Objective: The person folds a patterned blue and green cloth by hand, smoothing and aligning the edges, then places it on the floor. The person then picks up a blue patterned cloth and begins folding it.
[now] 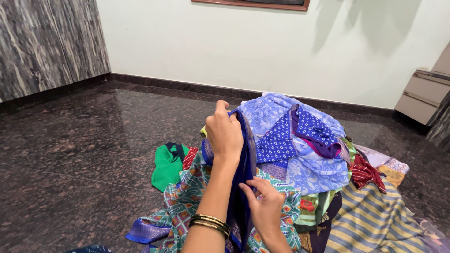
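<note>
1. Gripping high, your left hand (224,133) is closed tight round the top edge of the dark blue cloth (243,173), lifting it above the heap. Two dark bangles (209,223) sit on that wrist.

2. Lower down, your right hand (265,204) pinches the same blue cloth between thumb and fingers, drawing it taut into a long vertical band between the two hands.

3. That blue cloth hangs right in front of you, over the teal patterned fabric (185,201) with its blue border, which spreads across the dark stone floor (75,154).

4. Behind it rises the pile of clothes (304,154): a light blue printed piece (272,110) on top, a purple dotted one (314,129) across it, a red piece (365,173) to the right, and a yellow-and-grey striped sheet (370,215) at the front right.

5. A green garment (167,166) lies off to the left, touching the edge of the heap.

6. Judging progress: one cloth is in hand, stretched but not yet folded, as far as I can tell. No neat stack of finished pieces shows anywhere, and the heap is large and jumbled, so most of the sorting looks ahead of you.
</note>
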